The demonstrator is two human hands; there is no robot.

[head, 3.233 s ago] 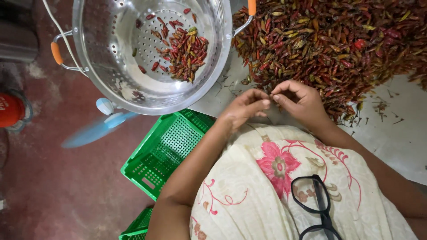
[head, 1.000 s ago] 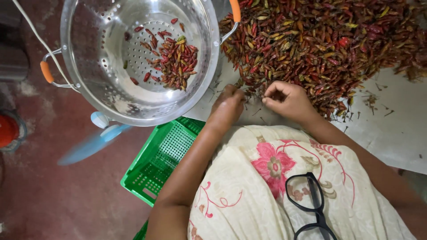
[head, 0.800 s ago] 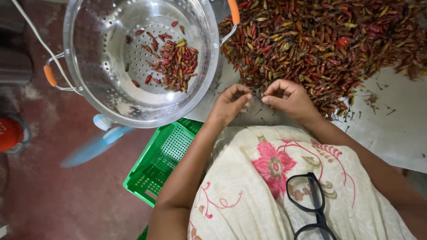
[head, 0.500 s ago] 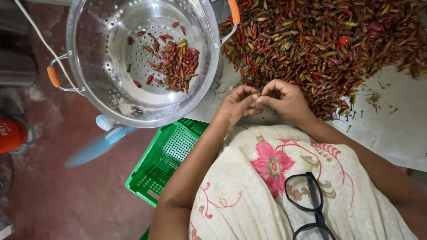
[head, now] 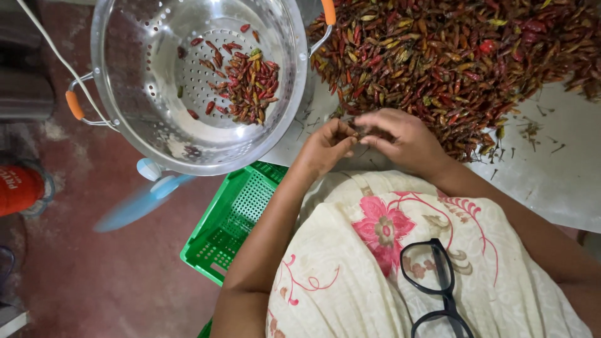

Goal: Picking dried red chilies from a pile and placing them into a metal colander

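Observation:
My left hand (head: 327, 146) and my right hand (head: 400, 136) meet fingertip to fingertip at the near edge of a big heap of small red, brown and green chillies (head: 457, 56). Both pinch one small dark chilli (head: 363, 129) between them. The heap lies on a pale sheet (head: 551, 181). To the left stands a steel colander (head: 156, 125) with orange handles, holding a small cluster of chillies (head: 247, 84).
A green plastic crate (head: 231, 219) sits on the reddish floor under my left forearm. A light blue paddle-shaped object (head: 141, 201) lies by the colander. A red container (head: 19, 188) is at the left edge. Black glasses (head: 435, 288) hang on my floral dress.
My left hand went from lying flat by the heap to meeting my right hand, and both now pinch a chilli. The view shifted slightly.

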